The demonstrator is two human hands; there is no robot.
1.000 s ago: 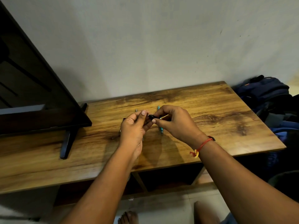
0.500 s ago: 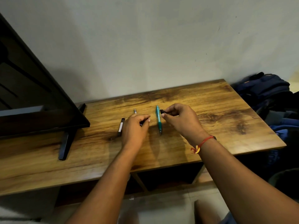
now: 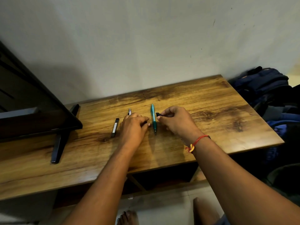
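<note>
A small black piece (image 3: 157, 114), perhaps a pen cap, is pinched between the thumb and forefinger of the right hand (image 3: 174, 121), held just above the wooden tabletop (image 3: 211, 111). It pokes out to the left of those fingers (image 3: 164, 117), close beside the upper half of a teal pen (image 3: 153, 119). The teal pen lies lengthwise on the wood between the two hands. The left hand (image 3: 134, 127) rests palm down on the tabletop with its fingers curled. It lies over a pale-tipped pen (image 3: 129, 111), of which only the far end shows; whether the fingers grip it cannot be told. Just left of that hand lies a short flat black stick (image 3: 115, 127). An open compartment (image 3: 164, 176) under the tabletop is too dark to show any contents. A second ago both hands met in the air around the black piece. They have since parted, the left hand has come down onto the wood, and the teal pen is uncovered. A red thread bracelet (image 3: 197, 141) circles the right wrist. A dark television (image 3: 32, 111) stands at the left on a slanted foot (image 3: 59, 146), and a blue backpack (image 3: 263, 82) lies beyond the right end.
</note>
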